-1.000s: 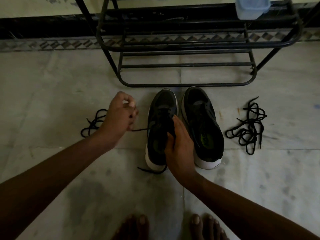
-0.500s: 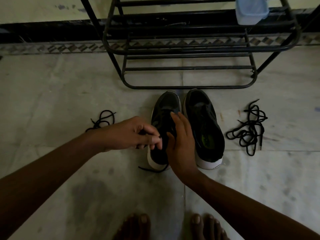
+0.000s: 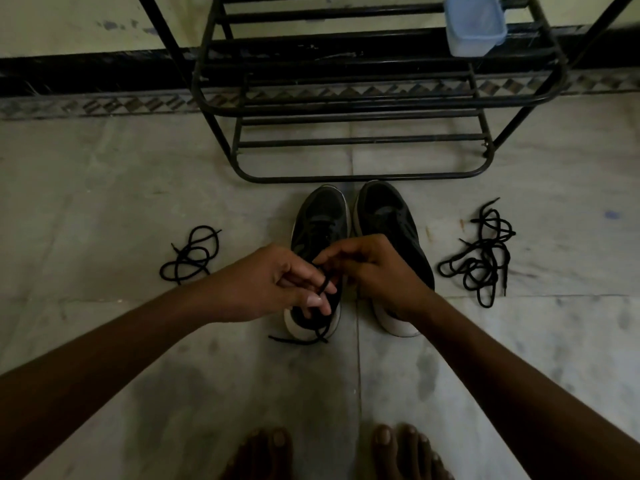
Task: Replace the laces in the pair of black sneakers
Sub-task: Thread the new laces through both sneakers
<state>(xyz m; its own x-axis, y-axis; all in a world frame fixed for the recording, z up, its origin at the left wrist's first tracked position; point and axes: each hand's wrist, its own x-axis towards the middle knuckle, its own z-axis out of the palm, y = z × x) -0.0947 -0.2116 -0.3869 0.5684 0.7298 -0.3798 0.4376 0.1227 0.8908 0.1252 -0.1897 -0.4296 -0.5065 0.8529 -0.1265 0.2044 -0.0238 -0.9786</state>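
Observation:
Two black sneakers with white soles stand side by side on the floor, toes pointing away from me: the left sneaker (image 3: 320,216) and the right sneaker (image 3: 388,216). Over the left sneaker's opening, my left hand (image 3: 273,284) pinches a black lace (image 3: 323,285). My right hand (image 3: 374,268) meets it there and pinches the same lace with its fingertips. The lace's loose end (image 3: 294,340) trails onto the floor behind the heel. A small loose lace (image 3: 192,256) lies left of the shoes, and a bigger tangle of laces (image 3: 481,258) lies to the right.
A black metal shoe rack (image 3: 356,109) stands right behind the sneakers against the wall, with a pale blue plastic container (image 3: 472,26) on an upper shelf. My bare feet (image 3: 329,452) are at the bottom edge. The floor is grey stone tile.
My left hand came in from the left, where it held the lace out taut, to the left sneaker. My right hand left the shoe's side and joined it on the lace.

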